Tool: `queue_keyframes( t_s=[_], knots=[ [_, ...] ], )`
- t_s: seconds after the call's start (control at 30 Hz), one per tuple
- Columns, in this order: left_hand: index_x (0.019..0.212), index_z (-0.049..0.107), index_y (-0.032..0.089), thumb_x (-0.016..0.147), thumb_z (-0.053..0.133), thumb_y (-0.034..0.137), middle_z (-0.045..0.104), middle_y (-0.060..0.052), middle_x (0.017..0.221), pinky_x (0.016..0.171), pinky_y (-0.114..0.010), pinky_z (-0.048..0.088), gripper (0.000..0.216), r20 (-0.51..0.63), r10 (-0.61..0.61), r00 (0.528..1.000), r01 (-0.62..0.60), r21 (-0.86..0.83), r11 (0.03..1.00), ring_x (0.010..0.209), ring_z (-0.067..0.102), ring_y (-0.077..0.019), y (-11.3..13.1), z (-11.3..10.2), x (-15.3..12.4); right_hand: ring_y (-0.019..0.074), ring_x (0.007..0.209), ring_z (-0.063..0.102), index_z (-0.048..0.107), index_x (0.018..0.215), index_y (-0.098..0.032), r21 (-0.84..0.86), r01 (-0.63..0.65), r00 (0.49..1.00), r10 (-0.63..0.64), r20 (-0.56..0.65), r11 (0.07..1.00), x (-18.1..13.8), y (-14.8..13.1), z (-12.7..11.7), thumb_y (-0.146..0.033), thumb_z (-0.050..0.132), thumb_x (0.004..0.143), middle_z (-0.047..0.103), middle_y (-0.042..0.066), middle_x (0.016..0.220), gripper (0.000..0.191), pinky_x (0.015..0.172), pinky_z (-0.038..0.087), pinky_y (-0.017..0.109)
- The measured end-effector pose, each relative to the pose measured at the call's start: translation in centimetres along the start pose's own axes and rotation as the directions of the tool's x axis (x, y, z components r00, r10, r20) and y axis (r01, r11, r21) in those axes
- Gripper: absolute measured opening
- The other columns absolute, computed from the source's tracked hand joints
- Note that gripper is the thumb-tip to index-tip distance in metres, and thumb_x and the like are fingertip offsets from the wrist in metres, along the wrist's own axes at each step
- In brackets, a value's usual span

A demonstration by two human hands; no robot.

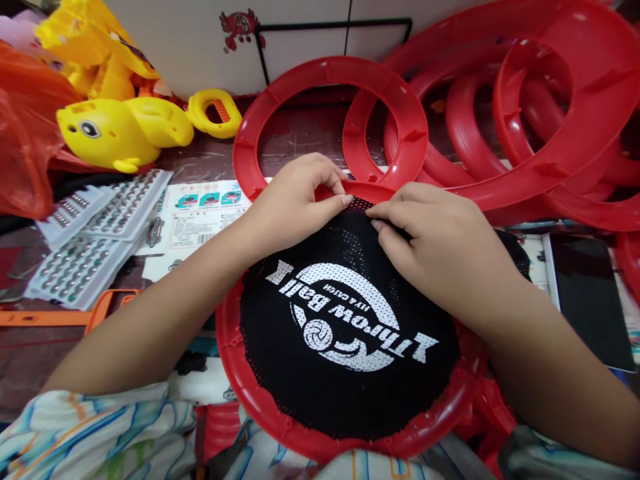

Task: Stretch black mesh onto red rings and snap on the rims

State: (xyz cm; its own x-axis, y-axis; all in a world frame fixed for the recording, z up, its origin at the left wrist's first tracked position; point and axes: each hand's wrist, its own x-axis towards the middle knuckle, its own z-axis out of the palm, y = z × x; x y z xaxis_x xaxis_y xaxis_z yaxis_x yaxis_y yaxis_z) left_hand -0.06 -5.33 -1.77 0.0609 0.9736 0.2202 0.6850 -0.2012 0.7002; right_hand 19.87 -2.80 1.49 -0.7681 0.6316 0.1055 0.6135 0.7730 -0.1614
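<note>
A round red plastic hoop (231, 340) rests near my lap, tilted toward me. Across it lies a black mesh net (310, 393) printed in white with "Throw Ball, Fly & Catch", upside down from where I look. At the hoop's far edge my left hand (300, 203) pinches the net's border against the rim, thumb on top. Just right of it, my right hand (425, 230) holds the mesh between thumb and index finger. Between the two pinches the fabric looks stretched thin, with red showing through. Along the near rim the net's edge meets the hoop at small pegs.
Several empty red rings (330, 70) are piled at the back and right. A phone (590, 300) lies at the right. At the left are a yellow duck-shaped toy (125, 130), trays of small metal balls (75, 267), an orange strap (47, 319) and a red bag (23, 133). Printed card (200, 227) covers the table.
</note>
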Motion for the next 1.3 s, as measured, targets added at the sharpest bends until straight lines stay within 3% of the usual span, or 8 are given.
queue_keyframes(
  t_s=[0.23,0.53,0.63,0.77,0.93,1.03,1.13,1.3],
  knots=[
    [0.073,0.056,0.02,0.084,0.062,0.023,0.069,-0.006,0.094,0.093,-0.037,0.047,0.012,-0.043,-0.02,0.999,0.02,0.016,1.0,0.098,0.062,-0.0209,0.0,0.1,0.0,0.0256,0.09,0.062,0.074,0.108,-0.008,0.002,0.011,0.999,-0.011,-0.033,1.0,0.3,0.0,0.5,-0.015,0.045,0.094,0.066,0.013,0.092,0.033,0.083,0.047,0.037],
    [0.07,0.057,0.022,0.08,0.063,0.02,0.067,-0.005,0.093,0.092,-0.038,0.048,0.012,-0.046,-0.077,0.996,0.08,0.052,0.995,0.097,0.061,-0.0217,0.2,0.1,0.1,0.027,0.095,0.063,0.073,0.111,-0.013,-0.041,-0.024,0.998,0.026,0.05,0.999,0.5,-0.2,0.5,-0.016,0.049,0.094,0.069,0.012,0.096,0.03,0.079,0.043,0.037],
    [0.076,0.061,0.022,0.081,0.063,0.025,0.068,-0.005,0.094,0.087,-0.038,0.048,0.007,0.037,-0.132,0.991,0.13,0.05,0.99,0.092,0.062,-0.0216,0.2,-0.8,0.1,0.0244,0.088,0.064,0.072,0.111,-0.016,0.032,-0.07,0.997,0.068,0.041,0.997,0.3,0.0,-0.1,-0.02,0.057,0.091,0.072,0.008,0.095,0.025,0.073,0.042,0.035],
    [0.086,0.062,0.023,0.081,0.064,0.024,0.067,-0.002,0.084,0.075,-0.035,0.048,0.006,0.121,-0.208,0.971,0.194,0.121,0.974,0.082,0.062,-0.0205,0.0,-2.0,0.0,0.0171,0.068,0.06,0.071,0.099,-0.019,0.119,-0.105,0.994,0.1,0.044,0.987,0.2,0.3,-0.8,-0.021,0.066,0.085,0.068,0.0,0.075,0.015,0.06,0.036,0.029],
    [0.09,0.064,0.021,0.088,0.057,0.025,0.069,-0.005,0.098,0.086,-0.034,0.05,0.008,0.015,-0.029,0.999,0.026,0.154,0.988,0.095,0.064,-0.0213,0.6,-1.8,0.0,0.0162,0.066,0.059,0.072,0.087,-0.019,0.119,-0.119,0.992,0.112,0.064,0.986,0.5,0.4,-0.7,-0.019,0.064,0.086,0.066,0.0,0.07,0.008,0.059,0.035,0.03],
    [0.088,0.068,0.019,0.089,0.058,0.03,0.069,-0.007,0.113,0.101,-0.037,0.046,0.014,0.128,0.098,0.987,-0.111,0.093,0.989,0.111,0.062,-0.0235,1.0,-1.4,0.1,0.0169,0.066,0.059,0.071,0.079,-0.019,0.119,-0.15,0.987,0.142,0.073,0.982,0.5,0.3,-0.6,-0.02,0.062,0.087,0.066,0.001,0.069,0.013,0.06,0.035,0.031],
    [0.085,0.069,0.019,0.085,0.065,0.032,0.068,-0.007,0.12,0.107,-0.039,0.043,0.014,0.184,0.092,0.979,-0.101,0.041,0.994,0.12,0.06,-0.0249,0.9,-1.2,0.1,0.017,0.066,0.058,0.07,0.075,-0.019,0.114,-0.185,0.981,0.177,0.079,0.976,0.6,0.2,-0.7,-0.021,0.06,0.088,0.066,0.001,0.069,0.017,0.061,0.035,0.031],
    [0.077,0.065,0.016,0.083,0.067,0.024,0.071,-0.008,0.105,0.1,-0.037,0.047,0.01,0.089,0.034,0.995,-0.035,0.011,0.999,0.108,0.064,-0.0224,0.8,-0.5,0.1,0.0173,0.066,0.057,0.069,0.08,-0.018,0.084,-0.221,0.975,0.219,0.035,0.972,0.7,0.2,-0.6,-0.024,0.059,0.09,0.067,0.004,0.072,0.016,0.062,0.034,0.031]
  ],
)
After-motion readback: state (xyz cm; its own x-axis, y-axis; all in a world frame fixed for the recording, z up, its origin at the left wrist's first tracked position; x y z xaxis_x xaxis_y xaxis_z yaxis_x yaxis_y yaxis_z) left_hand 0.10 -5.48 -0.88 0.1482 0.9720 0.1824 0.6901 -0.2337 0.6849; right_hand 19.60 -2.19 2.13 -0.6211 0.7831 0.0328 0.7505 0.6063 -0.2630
